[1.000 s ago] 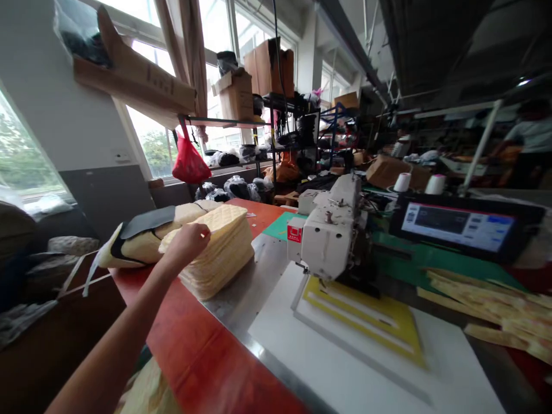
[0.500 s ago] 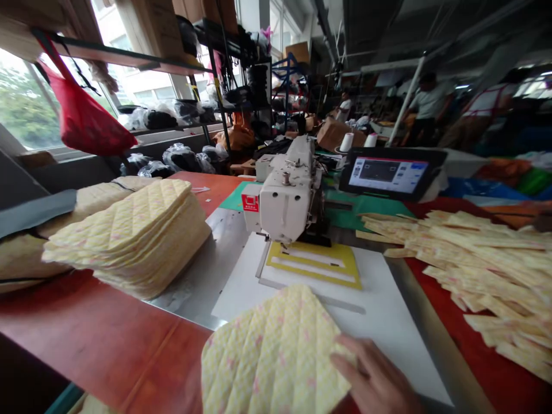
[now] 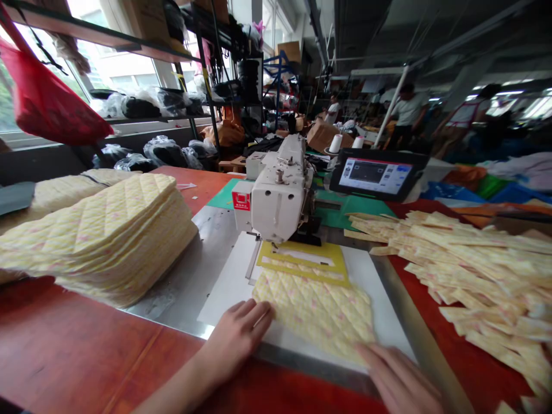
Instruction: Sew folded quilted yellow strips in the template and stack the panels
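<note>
Your left hand (image 3: pixel 238 334) and your right hand (image 3: pixel 399 380) are apart, both open and flat, with neither one gripping. Between them, a pale yellow quilted fabric panel with a diamond stitch pattern (image 3: pixel 314 316) lies flat on a white plastic work board (image 3: pixel 222 305). Your left fingertips are at the panel's near left edge, and your right fingers rest on its near right corner. The panel's far end overlaps a yellow slotted template (image 3: pixel 302 256), just in front of a white industrial sewing machine (image 3: pixel 276 207). To your left, a tall stack of matching quilted panels (image 3: pixel 99 241) sits on a red tabletop (image 3: pixel 73 339). To your right, a loose heap of narrow quilted strips (image 3: pixel 474 276) covers the table. Beyond it glows a black-framed touchscreen (image 3: pixel 374 175).
</note>
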The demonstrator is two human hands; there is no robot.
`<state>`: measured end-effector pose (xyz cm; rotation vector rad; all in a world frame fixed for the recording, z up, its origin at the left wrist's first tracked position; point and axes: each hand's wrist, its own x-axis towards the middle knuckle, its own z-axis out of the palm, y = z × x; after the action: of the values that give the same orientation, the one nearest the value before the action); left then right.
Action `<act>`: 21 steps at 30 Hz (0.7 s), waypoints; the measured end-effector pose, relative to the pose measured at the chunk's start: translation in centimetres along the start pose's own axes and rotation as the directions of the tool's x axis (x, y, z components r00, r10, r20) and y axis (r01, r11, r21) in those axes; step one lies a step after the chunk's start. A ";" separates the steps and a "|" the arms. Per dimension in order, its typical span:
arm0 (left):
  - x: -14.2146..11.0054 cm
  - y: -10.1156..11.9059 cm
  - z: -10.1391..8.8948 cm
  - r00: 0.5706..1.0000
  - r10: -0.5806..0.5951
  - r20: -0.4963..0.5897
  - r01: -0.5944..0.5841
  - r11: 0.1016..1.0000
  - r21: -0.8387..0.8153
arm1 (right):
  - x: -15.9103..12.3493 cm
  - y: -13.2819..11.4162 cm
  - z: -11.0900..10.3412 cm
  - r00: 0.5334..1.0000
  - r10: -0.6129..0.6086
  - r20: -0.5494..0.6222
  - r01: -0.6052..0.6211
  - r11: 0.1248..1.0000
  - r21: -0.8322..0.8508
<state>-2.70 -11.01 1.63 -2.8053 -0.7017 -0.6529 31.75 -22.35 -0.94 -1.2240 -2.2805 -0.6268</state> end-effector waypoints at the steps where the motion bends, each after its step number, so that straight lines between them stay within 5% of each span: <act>1: 0.3 -0.4 0.5 0.999 -0.023 0.028 0.023 1.000 -0.013 | 0.4 0.5 0.3 0.999 0.032 -0.004 -0.032 0.999 0.004; 11: 1.9 -4.5 3.9 0.963 -0.266 0.046 0.270 0.953 -0.138 | 4.2 3.3 6.4 0.985 0.173 0.001 -0.173 0.983 0.064; 21: 2.2 -3.3 4.2 0.937 -0.341 -0.076 0.303 0.901 -0.311 | 3.9 3.1 6.4 0.944 0.322 0.074 -0.330 0.929 0.167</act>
<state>-1.03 -6.14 -0.88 -2.8952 -1.1458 -1.0699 31.26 -14.61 -3.08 -1.4942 -2.0488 -0.2695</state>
